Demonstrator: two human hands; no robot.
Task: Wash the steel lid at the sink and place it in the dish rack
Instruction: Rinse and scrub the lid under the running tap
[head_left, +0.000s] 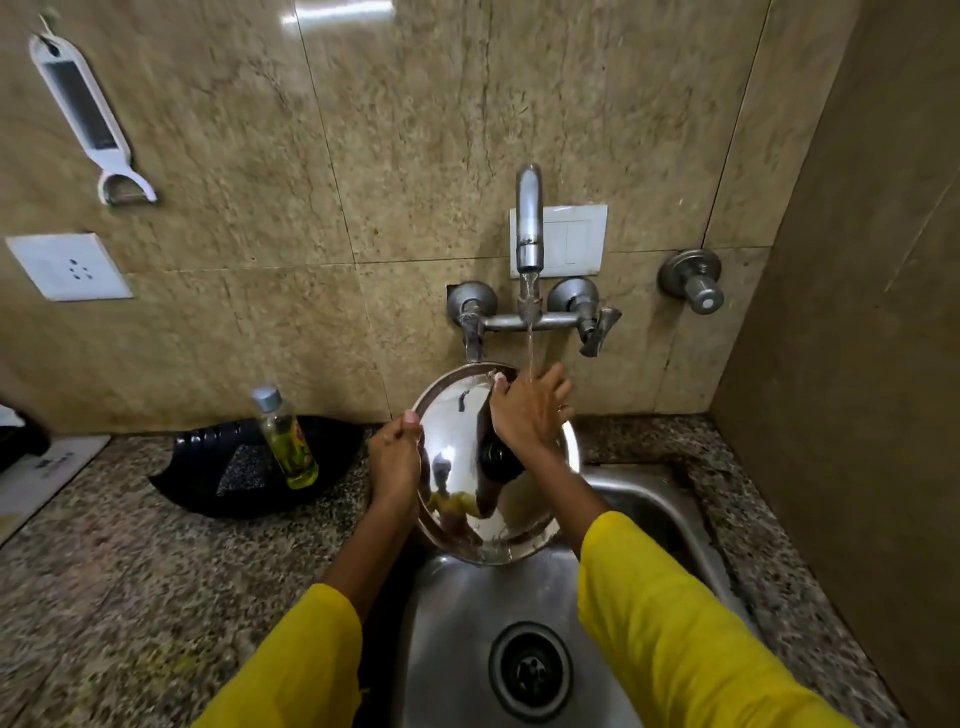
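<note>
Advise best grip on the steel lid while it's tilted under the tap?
Probably the rim. The lid stands tilted over the sink, and the left hand already pinches its left edge. The wet polished dome looks slippery; the right hand covers the black knob.

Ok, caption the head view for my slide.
Left hand grips the steel lid over the sink while the right hand rubs it under the running tap.

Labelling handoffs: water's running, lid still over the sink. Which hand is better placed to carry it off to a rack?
Left, probably. The left hand has its fingers clamped on the steel lid at its rim, bearing it. The right hand lies flat on the lid under the water stream, rubbing rather than gripping. No rack shows in view.
</note>
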